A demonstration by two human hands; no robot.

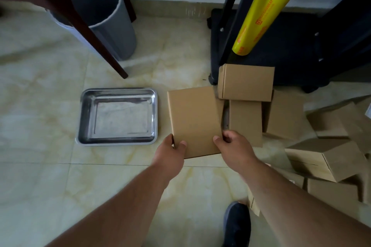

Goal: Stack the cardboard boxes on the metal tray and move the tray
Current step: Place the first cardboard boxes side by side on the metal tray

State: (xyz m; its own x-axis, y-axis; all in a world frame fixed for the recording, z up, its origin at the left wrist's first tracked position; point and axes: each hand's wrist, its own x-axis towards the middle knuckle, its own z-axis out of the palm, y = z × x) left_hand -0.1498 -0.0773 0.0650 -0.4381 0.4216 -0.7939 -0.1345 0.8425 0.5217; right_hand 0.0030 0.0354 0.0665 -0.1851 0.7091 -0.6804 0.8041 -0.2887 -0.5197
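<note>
While both hands grip one flat cardboard box (193,120) by its near edge, the metal tray (118,94) lies on the tiled floor (40,166) just to the box's left, apart from it and with nothing in it. The left hand (170,152) holds the box's near left corner, thumb on top and fingers curled under the side. The right hand (234,146) pinches the near right corner, thumb on the top face and fingers wrapped round the edge. Whether the box is lifted or resting on the floor cannot be told.

Beyond and to the right of the held box lies a loose cluster of other boxes: one cardboard box (247,82) sits highest against the black trolley (281,46), two more (246,120) (285,114) lie below it, and a jumbled heap of boxes (329,158) spreads along the right edge. A yellow roll of film (267,10) leans over the trolley. A grey bin (108,16) stands by the wall behind a dark chair leg (96,42). A dark shoe (236,224) shows near the bottom edge.
</note>
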